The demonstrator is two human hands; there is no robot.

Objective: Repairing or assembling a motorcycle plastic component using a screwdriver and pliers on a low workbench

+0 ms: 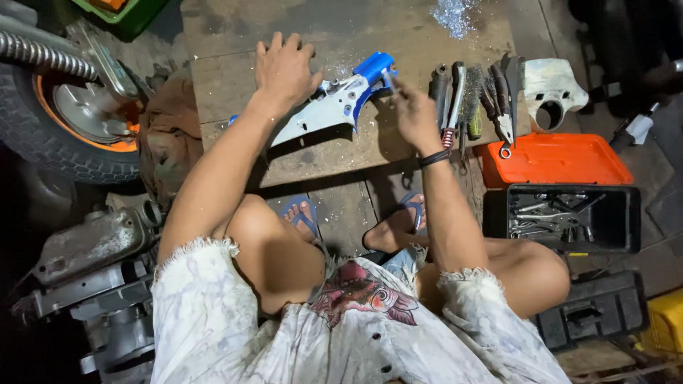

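On the wooden worktop [299, 160] in front of the sitting person, the white and blue motorcycle part [334, 107] is lying with its long axis slanting from lower left up to its blue end at the right. The left hand [284, 67] is pressing flat and spread on its left portion, while the right hand [413, 114] is pinching something small, which I cannot make out, just beside the blue end, so this grip is the nearer one there.
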